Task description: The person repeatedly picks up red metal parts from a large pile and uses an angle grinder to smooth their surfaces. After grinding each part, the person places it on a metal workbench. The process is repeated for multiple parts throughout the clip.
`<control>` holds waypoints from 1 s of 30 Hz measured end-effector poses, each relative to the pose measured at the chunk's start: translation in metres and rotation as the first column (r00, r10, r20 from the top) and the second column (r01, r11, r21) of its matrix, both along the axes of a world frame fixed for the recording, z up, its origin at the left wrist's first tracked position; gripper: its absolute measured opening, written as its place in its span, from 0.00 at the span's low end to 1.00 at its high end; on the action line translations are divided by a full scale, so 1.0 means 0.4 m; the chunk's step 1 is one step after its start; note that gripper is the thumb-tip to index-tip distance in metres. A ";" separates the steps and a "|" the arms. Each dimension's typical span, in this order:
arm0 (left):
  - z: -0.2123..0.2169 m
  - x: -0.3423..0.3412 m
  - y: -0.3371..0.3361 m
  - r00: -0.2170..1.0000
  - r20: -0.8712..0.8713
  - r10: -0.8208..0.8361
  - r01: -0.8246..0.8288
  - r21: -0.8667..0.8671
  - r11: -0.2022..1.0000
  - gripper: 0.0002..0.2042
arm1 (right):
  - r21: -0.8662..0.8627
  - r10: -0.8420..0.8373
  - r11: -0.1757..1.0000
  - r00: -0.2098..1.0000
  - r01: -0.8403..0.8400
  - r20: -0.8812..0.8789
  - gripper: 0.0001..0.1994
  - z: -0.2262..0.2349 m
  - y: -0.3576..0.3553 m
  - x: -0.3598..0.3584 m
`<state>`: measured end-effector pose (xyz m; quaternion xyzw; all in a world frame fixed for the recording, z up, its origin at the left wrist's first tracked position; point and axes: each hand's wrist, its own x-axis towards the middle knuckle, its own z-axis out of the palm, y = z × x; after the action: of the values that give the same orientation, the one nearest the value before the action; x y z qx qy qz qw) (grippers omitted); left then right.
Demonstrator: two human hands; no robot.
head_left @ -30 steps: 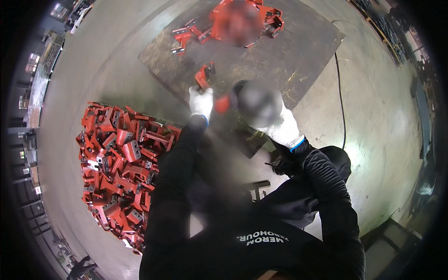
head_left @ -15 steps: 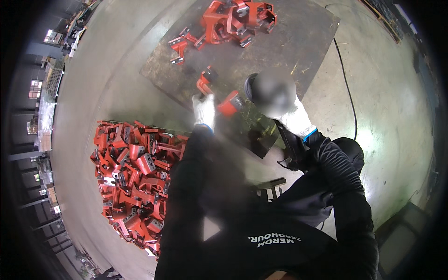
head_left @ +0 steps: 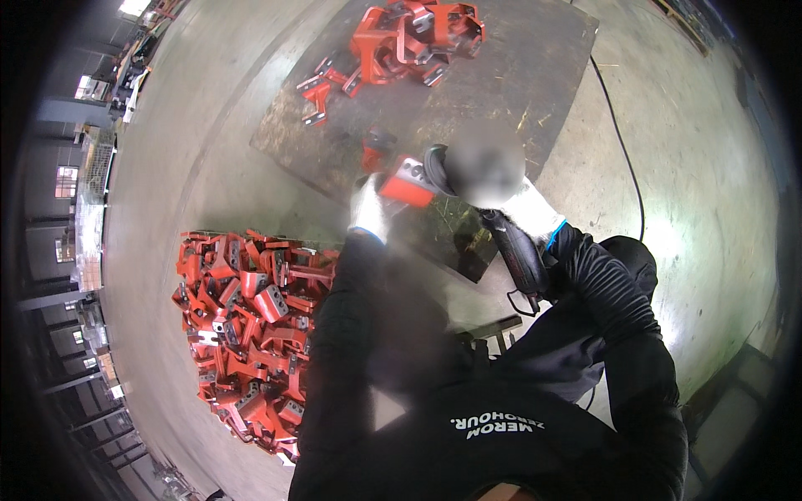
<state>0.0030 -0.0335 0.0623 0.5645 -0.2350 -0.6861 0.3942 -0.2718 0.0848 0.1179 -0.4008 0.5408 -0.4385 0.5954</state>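
Note:
My left hand (head_left: 368, 207), in a white glove, is closed on a red metal bracket (head_left: 407, 191). The bracket's bare metal face with dark holes is turned up toward the right. My gloved right hand (head_left: 531, 212) grips a black angle grinder (head_left: 520, 255); a blurred patch covers part of the hand and the tool's head. The grinder's dark disc (head_left: 436, 169) is right at the bracket's metal end; whether they touch I cannot tell. Both hands are over the near part of a dark, worn plate (head_left: 510, 92).
A large heap of red brackets (head_left: 271, 302) lies at my left. More red brackets (head_left: 376, 50) sit at the far end of the plate. A black cable (head_left: 616, 125) runs along the floor at the right. Shelving (head_left: 90, 213) stands at the far left.
The bracket in my left hand has turned, bringing its metal face up beside the disc. The gap between bracket and grinder has narrowed. The grinder has shifted slightly left.

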 end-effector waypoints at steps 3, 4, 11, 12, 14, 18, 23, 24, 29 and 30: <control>-0.026 0.023 -0.015 0.997 -0.074 -0.029 0.028 -0.019 0.999 0.17 | 0.036 -0.013 0.999 0.998 0.011 0.066 0.38 -0.014 0.010 -0.010; -0.033 0.032 -0.021 0.994 -0.106 -0.017 0.016 -0.005 1.000 0.17 | 0.045 -0.019 0.999 0.997 0.015 0.078 0.37 -0.019 0.012 -0.012; -0.029 0.032 -0.030 0.976 -0.183 0.117 -0.115 0.020 0.993 0.18 | 0.058 -0.053 0.996 0.990 0.061 -0.130 0.42 0.011 0.010 0.005; -0.026 0.017 -0.023 0.977 -0.165 0.137 -0.135 0.021 0.991 0.18 | -0.004 -0.080 0.997 0.984 0.081 -0.158 0.42 0.001 0.009 0.012; -0.004 -0.036 -0.007 0.979 -0.146 0.145 -0.137 0.064 0.989 0.17 | -0.142 -0.158 0.981 0.963 0.129 -0.219 0.43 -0.032 0.010 0.015; -0.030 -0.069 0.002 0.974 -0.199 0.112 -0.090 0.115 0.989 0.18 | -0.180 -0.258 0.958 0.944 0.223 -0.207 0.45 -0.061 -0.019 0.055; -0.013 -0.105 0.038 0.988 -0.148 0.049 -0.031 0.122 0.992 0.19 | -0.155 -0.212 0.975 0.874 0.159 -0.437 0.47 0.063 -0.020 0.093; -0.011 -0.110 0.039 0.988 -0.148 0.041 -0.022 0.126 0.992 0.19 | -0.135 -0.202 0.978 0.877 0.158 -0.437 0.48 0.071 -0.020 0.092; 0.017 -0.131 0.047 0.991 -0.128 0.032 -0.013 0.144 0.990 0.19 | -0.149 -0.197 0.978 0.869 0.144 -0.454 0.48 0.067 -0.021 0.085; 0.023 -0.131 0.049 0.991 -0.128 0.038 -0.019 0.148 0.989 0.19 | -0.141 -0.193 0.980 0.870 0.143 -0.454 0.48 0.067 -0.020 0.085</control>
<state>-0.0496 -0.0138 0.0717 0.5492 -0.1494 -0.7313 0.3760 -0.2377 0.0767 0.1447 -0.4758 0.6771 -0.4072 0.3866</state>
